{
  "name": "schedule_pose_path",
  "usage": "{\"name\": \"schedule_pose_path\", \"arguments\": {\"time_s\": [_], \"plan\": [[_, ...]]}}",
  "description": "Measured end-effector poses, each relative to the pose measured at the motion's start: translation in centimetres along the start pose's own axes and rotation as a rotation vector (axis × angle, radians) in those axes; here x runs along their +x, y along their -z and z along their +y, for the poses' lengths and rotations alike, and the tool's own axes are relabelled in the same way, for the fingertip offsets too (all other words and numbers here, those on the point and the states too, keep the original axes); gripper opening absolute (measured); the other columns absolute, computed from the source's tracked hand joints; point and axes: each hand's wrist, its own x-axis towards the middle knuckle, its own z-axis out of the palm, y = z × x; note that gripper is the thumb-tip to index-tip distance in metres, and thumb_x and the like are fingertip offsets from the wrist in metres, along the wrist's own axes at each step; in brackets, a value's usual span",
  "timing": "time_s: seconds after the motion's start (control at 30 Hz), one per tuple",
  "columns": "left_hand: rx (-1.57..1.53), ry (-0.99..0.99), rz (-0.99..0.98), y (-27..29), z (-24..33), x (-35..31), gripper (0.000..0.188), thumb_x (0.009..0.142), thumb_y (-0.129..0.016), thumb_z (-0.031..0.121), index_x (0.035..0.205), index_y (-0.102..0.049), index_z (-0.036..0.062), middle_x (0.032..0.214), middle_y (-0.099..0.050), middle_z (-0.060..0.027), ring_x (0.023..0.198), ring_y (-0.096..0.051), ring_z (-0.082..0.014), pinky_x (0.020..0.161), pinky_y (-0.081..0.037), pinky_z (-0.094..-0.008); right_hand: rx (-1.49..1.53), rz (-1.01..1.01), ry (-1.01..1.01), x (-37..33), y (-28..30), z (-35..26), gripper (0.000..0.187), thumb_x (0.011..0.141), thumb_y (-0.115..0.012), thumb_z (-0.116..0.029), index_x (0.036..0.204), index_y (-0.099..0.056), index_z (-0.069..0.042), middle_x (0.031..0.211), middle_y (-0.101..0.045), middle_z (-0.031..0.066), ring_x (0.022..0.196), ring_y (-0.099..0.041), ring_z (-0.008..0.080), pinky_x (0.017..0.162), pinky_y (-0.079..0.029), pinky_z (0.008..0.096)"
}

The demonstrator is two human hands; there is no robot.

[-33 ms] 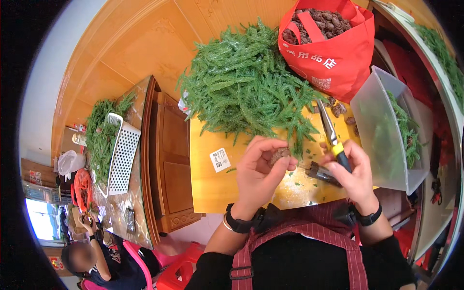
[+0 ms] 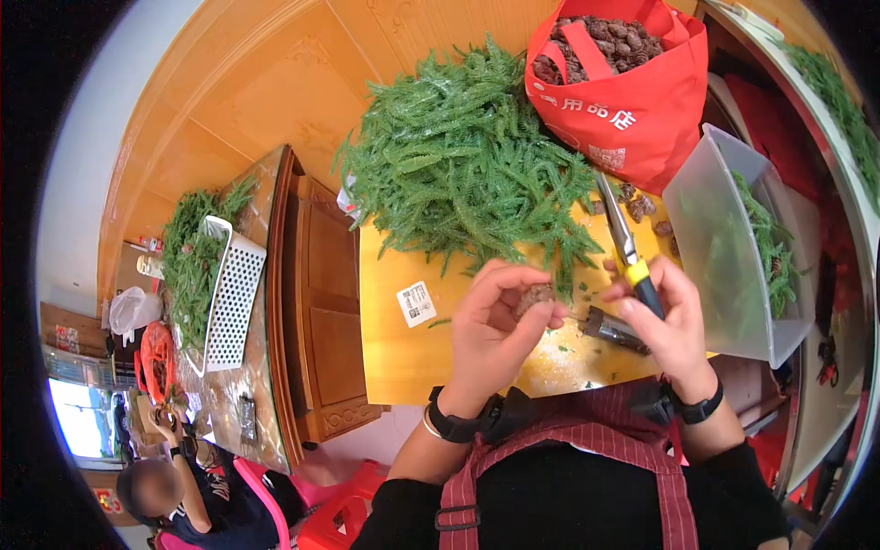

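Observation:
My left hand [image 2: 507, 316] pinches a small brown pine cone [image 2: 534, 295] between thumb and fingers, over the yellow board. A short way to the right, my right hand [image 2: 667, 321] is closed around long-nose pliers [image 2: 623, 234] with yellow and black handles. Their metal jaws point up and away from me. A dark, tube-shaped bundle [image 2: 616, 330] lies beside the right fingers; what it is made of cannot be made out. Just beyond both hands rises a big heap of green fir-like sprigs [image 2: 467, 165].
Behind the heap's right side stands a red bag [image 2: 632, 119] full of pine cones. A clear plastic bin [image 2: 715, 275] holding sprigs is at right. The yellow board [image 2: 394, 357] carries a white label [image 2: 415, 304] and green scraps. Far left, a person [image 2: 197, 495] sits near a white perforated basket [image 2: 234, 302].
The pliers in my right hand have shifted slightly away from me and to the left. My left hand keeps its hold on the pine cone.

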Motion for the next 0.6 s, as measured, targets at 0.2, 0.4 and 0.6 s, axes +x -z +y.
{"name": "schedule_pose_path", "arguments": {"time_s": [0.2,0.4,0.6], "plan": [[-0.103,0.124,-0.11,-0.9,0.4,-0.6,0.02,0.079,-0.054,-0.008,0.098,-0.05,-0.003,0.087,-0.053,-0.0099,0.075,-0.062,-0.0175,0.063,-0.052,-0.0254,0.22,-0.076,0.049,3.4,-1.2,-1.5,0.02,0.076,-0.063,-0.002,0.083,-0.045,-0.006,0.084,-0.06,0.0056,0.098,-0.056,0.0182,0.085,-0.043,0.0313],[-0.137,0.104,-0.157,-0.3,0.4,-0.7,0.022,0.076,-0.056,-0.013,0.095,-0.053,-0.0033,0.092,-0.051,-0.0089,0.082,-0.059,-0.0155,0.073,-0.052,-0.0274,0.275,-0.216,0.028,4.1,-1.5,-1.6,0.024,0.073,-0.069,-0.004,0.082,-0.047,-0.007,0.078,-0.058,0.002,0.095,-0.056,0.0163,0.091,-0.04,0.0348],[-0.075,0.049,-0.251,0.2,0.3,-0.2,0.021,0.071,-0.059,-0.013,0.09,-0.055,-0.0032,0.089,-0.052,-0.0095,0.079,-0.06,-0.0172,0.068,-0.052,-0.0262,0.176,-0.331,0.02,4.6,-0.9,-1.8,0.026,0.072,-0.069,-0.006,0.08,-0.045,-0.008,0.078,-0.058,0.0009,0.083,-0.057,0.0111,0.097,-0.038,0.0356]]}}
